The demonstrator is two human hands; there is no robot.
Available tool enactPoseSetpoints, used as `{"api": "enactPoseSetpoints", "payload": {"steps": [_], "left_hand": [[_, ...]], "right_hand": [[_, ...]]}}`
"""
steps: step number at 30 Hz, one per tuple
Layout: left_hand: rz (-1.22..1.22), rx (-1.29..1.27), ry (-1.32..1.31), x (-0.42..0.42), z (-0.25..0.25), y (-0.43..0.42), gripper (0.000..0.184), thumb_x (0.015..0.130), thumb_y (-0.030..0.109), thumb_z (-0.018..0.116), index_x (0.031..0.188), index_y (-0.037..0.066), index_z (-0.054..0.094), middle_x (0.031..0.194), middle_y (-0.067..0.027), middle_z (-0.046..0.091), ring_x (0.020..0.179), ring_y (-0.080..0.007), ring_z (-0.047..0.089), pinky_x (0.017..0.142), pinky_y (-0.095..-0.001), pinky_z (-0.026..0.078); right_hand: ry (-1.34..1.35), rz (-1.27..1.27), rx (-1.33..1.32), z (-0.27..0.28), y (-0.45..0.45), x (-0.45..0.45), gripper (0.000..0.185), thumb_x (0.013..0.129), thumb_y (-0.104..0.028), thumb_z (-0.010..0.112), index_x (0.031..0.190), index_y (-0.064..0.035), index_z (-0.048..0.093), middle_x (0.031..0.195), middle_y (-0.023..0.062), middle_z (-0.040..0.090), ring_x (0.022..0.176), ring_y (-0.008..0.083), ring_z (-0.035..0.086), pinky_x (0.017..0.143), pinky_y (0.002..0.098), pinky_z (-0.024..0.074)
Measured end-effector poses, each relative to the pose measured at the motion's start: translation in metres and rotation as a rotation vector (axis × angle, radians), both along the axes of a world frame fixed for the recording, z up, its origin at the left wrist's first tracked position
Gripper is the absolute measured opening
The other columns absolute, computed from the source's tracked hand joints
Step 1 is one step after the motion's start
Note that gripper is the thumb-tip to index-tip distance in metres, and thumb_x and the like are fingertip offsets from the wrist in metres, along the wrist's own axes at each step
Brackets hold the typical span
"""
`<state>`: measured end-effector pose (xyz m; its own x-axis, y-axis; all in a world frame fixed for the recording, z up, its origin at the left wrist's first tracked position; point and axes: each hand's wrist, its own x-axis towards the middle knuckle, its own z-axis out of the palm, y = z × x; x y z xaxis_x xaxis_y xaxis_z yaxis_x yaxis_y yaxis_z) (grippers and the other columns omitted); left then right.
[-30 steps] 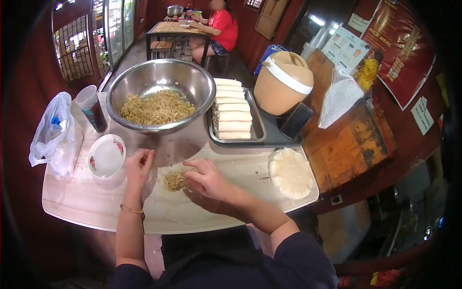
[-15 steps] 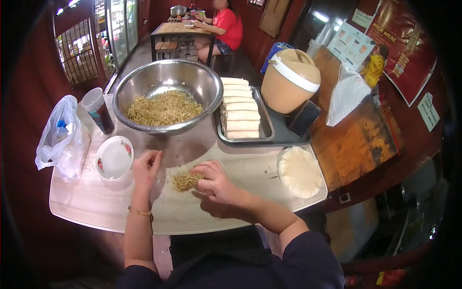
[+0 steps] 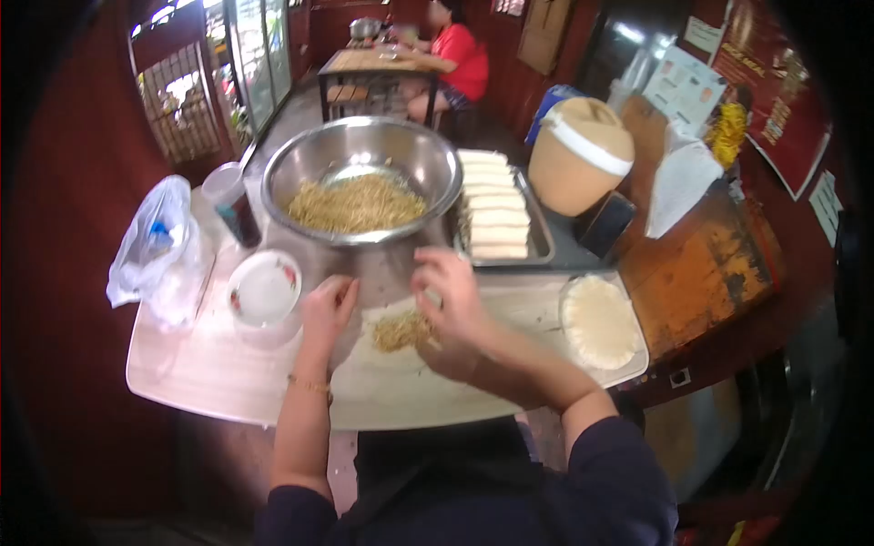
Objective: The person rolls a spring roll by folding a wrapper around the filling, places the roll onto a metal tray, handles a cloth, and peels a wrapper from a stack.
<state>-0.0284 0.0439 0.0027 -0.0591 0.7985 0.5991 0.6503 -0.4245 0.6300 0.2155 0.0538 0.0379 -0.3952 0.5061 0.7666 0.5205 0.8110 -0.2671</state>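
Observation:
A small heap of bean sprouts (image 3: 399, 333) lies on a thin pale wrapper near the table's front. My right hand (image 3: 448, 289) is raised just above and to the right of the heap, its fingers apart and slightly blurred, holding nothing visible. Left of the heap, my left hand (image 3: 330, 306) hovers with thumb and fingers pressed together; what they hold, if anything, is too small to make out. Behind both hands stands a steel bowl (image 3: 364, 232) with more sprouts (image 3: 357, 204). Pale rolls (image 3: 496, 206) fill a metal tray at its right.
A white bowl (image 3: 264, 288), a cup (image 3: 233, 206) and a plastic bag (image 3: 164, 255) stand at left. Round wrappers (image 3: 599, 322), a phone (image 3: 607, 224) and a tan jug (image 3: 583, 156) are at right. A person in red (image 3: 460, 62) sits at a far table.
My right hand has lifted off the sprouts and its fingers have opened. My left hand keeps its pose. The whole view has shifted, so the scene sits further right.

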Motion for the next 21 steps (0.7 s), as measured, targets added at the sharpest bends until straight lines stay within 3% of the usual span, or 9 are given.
{"api": "enactPoseSetpoints", "payload": {"steps": [2, 4, 6, 9, 11, 12, 15, 18, 21], "left_hand": [[-0.015, -0.064, 0.051, 0.003, -0.006, 0.002, 0.019, 0.091, 0.019, 0.066, 0.082, 0.003, 0.068, 0.068, -0.0139, 0.060, 0.057, -0.0299, 0.058, 0.054, -0.0378, 0.046], [-0.049, -0.149, 0.007, 0.001, -0.005, 0.005, 0.015, 0.091, 0.020, 0.066, 0.092, 0.006, 0.068, 0.065, -0.0147, 0.059, 0.057, -0.0314, 0.058, 0.055, -0.0397, 0.046], [-0.019, -0.109, 0.034, -0.006, -0.012, 0.003, 0.017, 0.090, 0.019, 0.066, 0.102, 0.007, 0.067, 0.066, -0.0146, 0.059, 0.058, -0.0312, 0.058, 0.056, -0.0397, 0.046], [-0.052, -0.080, 0.069, -0.008, -0.020, 0.012, 0.034, 0.087, 0.016, 0.068, 0.120, 0.009, 0.061, 0.072, -0.0133, 0.061, 0.062, -0.0291, 0.059, 0.057, -0.0386, 0.048], [-0.090, -0.090, 0.076, 0.004, -0.024, 0.022, 0.044, 0.085, 0.015, 0.069, 0.127, 0.009, 0.058, 0.076, -0.0121, 0.063, 0.063, -0.0272, 0.060, 0.058, -0.0374, 0.049], [-0.107, -0.029, 0.015, 0.006, -0.026, 0.022, 0.047, 0.084, 0.012, 0.070, 0.128, 0.008, 0.057, 0.080, -0.0107, 0.063, 0.065, -0.0250, 0.060, 0.060, -0.0359, 0.050], [-0.134, 0.042, -0.026, -0.003, -0.014, 0.015, 0.052, 0.081, 0.008, 0.071, 0.131, 0.005, 0.057, 0.086, -0.0082, 0.065, 0.066, -0.0208, 0.061, 0.063, -0.0326, 0.052], [-0.160, -0.047, -0.035, 0.011, -0.013, 0.018, 0.052, 0.083, 0.009, 0.070, 0.133, 0.006, 0.056, 0.087, -0.0086, 0.065, 0.063, -0.0213, 0.061, 0.062, -0.0323, 0.052], [-0.155, -0.079, -0.067, 0.000, -0.017, 0.013, 0.050, 0.085, 0.010, 0.069, 0.133, 0.006, 0.056, 0.088, -0.0094, 0.067, 0.062, -0.0217, 0.061, 0.061, -0.0336, 0.052]], "right_hand": [[-0.062, -0.051, 0.074, 0.034, 0.022, -0.014, 0.026, 0.075, -0.005, 0.069, 0.099, -0.0048, 0.060, 0.116, 0.0151, 0.056, 0.110, 0.0350, 0.053, 0.092, 0.0439, 0.0412], [-0.043, -0.088, 0.026, 0.053, 0.054, -0.033, 0.023, 0.080, -0.007, 0.069, 0.102, -0.0063, 0.063, 0.114, 0.0134, 0.059, 0.112, 0.0344, 0.054, 0.095, 0.0435, 0.0422], [-0.200, -0.134, -0.103, 0.062, 0.093, -0.052, 0.028, 0.077, -0.009, 0.068, 0.105, -0.0117, 0.067, 0.114, 0.0117, 0.061, 0.113, 0.0312, 0.054, 0.094, 0.0430, 0.0432], [-0.492, -0.246, -0.376, 0.063, 0.143, -0.081, 0.039, 0.067, -0.019, 0.082, 0.105, -0.0128, 0.073, 0.108, 0.0157, 0.068, 0.101, 0.0318, 0.065, 0.089, 0.0375, 0.0529], [-0.679, -0.179, -0.504, 0.047, 0.185, -0.090, 0.051, 0.060, -0.022, 0.083, 0.108, -0.0114, 0.073, 0.106, 0.0180, 0.070, 0.101, 0.0305, 0.067, 0.088, 0.0377, 0.0540], [-0.599, -0.156, -0.473, 0.021, 0.206, -0.092, 0.043, 0.057, -0.016, 0.082, 0.100, -0.0092, 0.075, 0.098, 0.0176, 0.072, 0.094, 0.0306, 0.070, 0.082, 0.0395, 0.0555], [-0.612, -0.135, -0.480, 0.024, 0.203, -0.099, 0.019, 0.059, -0.007, 0.074, 0.078, -0.0063, 0.075, 0.075, 0.0151, 0.071, 0.074, 0.0293, 0.071, 0.070, 0.0397, 0.0566], [-0.510, -0.196, -0.356, 0.021, 0.202, -0.094, 0.015, 0.061, -0.006, 0.073, 0.076, -0.0070, 0.075, 0.072, 0.0148, 0.071, 0.071, 0.0282, 0.071, 0.067, 0.0375, 0.0567], [-0.607, -0.178, -0.496, 0.037, 0.192, -0.094, 0.014, 0.063, -0.003, 0.071, 0.075, -0.0077, 0.074, 0.071, 0.0135, 0.071, 0.069, 0.0282, 0.071, 0.065, 0.0363, 0.0567]]}}
